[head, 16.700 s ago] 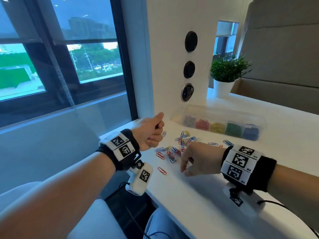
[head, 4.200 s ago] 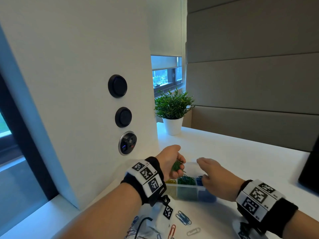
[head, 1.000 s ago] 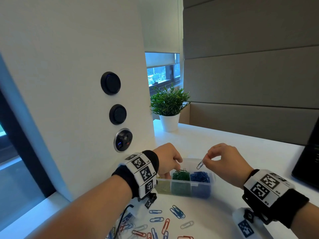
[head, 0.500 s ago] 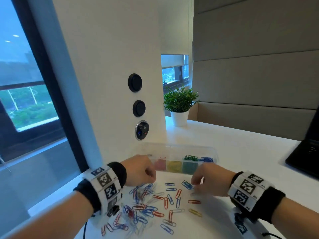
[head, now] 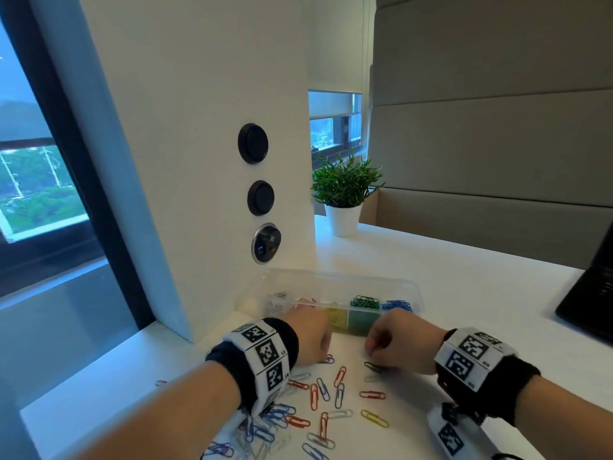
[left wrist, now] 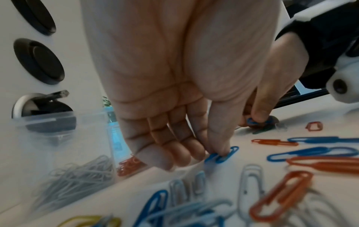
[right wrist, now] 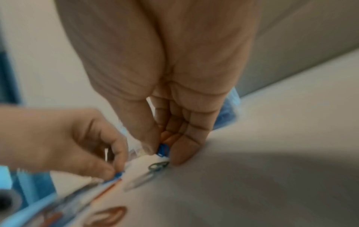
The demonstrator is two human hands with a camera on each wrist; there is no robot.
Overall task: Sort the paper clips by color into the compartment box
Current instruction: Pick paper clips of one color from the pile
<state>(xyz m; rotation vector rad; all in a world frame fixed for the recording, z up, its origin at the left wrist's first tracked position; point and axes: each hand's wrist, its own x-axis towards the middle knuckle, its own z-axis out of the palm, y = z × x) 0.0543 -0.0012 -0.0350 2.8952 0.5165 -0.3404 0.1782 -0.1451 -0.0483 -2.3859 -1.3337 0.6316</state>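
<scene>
A clear compartment box (head: 338, 281) stands by the white pillar and holds white, red, yellow, green and blue clips, each colour in its own section. Several loose paper clips (head: 335, 398) in mixed colours lie on the white table in front of it. My left hand (head: 311, 341) is down just before the box; its thumb and forefinger pinch a blue clip (left wrist: 221, 155) against the table. My right hand (head: 376, 348) is beside it, thumb and forefinger pinching another blue clip (right wrist: 163, 151). A green clip (right wrist: 157, 165) lies right under that hand.
A potted plant (head: 345, 190) stands behind the box. A dark device (head: 593, 287) sits at the far right of the table. The pillar carries round sockets (head: 262, 197). The table's left edge (head: 99, 370) drops off near the window.
A second ago my right hand held a clip over the blue section and my left was at the box. Both hands have come down to the loose clips and each pinches a blue one.
</scene>
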